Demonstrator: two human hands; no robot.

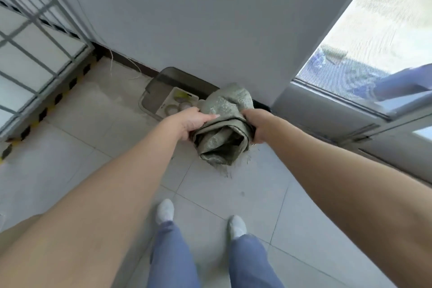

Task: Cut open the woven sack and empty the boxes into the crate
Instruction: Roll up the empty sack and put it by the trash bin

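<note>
Sack (224,133) gripped by left hand (194,123) and right hand (257,124), fingers clamped on it, over crate (156,86). Looks like emptying stage; next, tip and shake so boxes (177,103) drop in.

Both bare forearms reach from the lower corners toward the middle of the frame; the left hand (195,121) curls palm-down, fingers clenched over bunched fabric; the right hand (258,127) closes in a fist at the opposite side; two legs in blue trousers stand at bottom centre.
</note>
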